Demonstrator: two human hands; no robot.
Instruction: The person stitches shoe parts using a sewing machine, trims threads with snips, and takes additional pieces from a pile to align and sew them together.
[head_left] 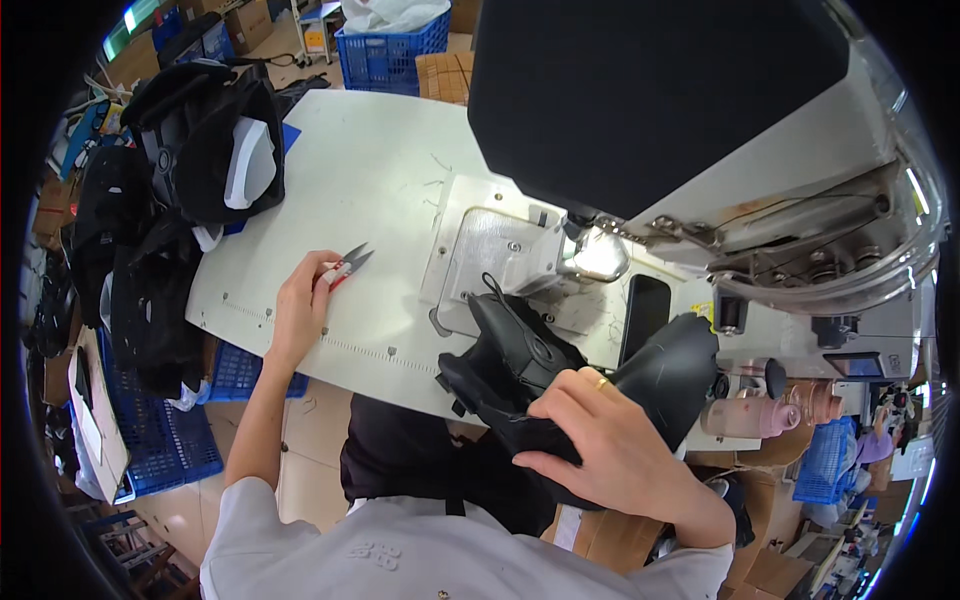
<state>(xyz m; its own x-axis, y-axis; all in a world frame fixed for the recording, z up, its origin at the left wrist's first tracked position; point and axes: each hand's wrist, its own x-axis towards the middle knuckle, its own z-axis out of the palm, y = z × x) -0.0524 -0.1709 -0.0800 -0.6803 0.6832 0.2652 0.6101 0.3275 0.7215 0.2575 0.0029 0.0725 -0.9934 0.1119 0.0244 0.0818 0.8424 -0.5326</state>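
Note:
My left hand (302,300) rests on the white sewing table (370,180) with its fingers closed on small thread snips (347,264), blades pointing away to the right. My right hand (600,440) grips a black shoe upper (520,365) at the table's near edge, just below the sewing machine's lit needle area (595,255). A ring shows on one finger of that hand. The upper's far end lies against the metal machine bed plate (480,250).
The sewing machine head (700,130) fills the upper right. A pile of black shoe parts (190,170) sits at the table's left end. Blue crates (390,50) stand behind and under the table. A dark phone (645,310) and a pink bottle (750,415) lie right.

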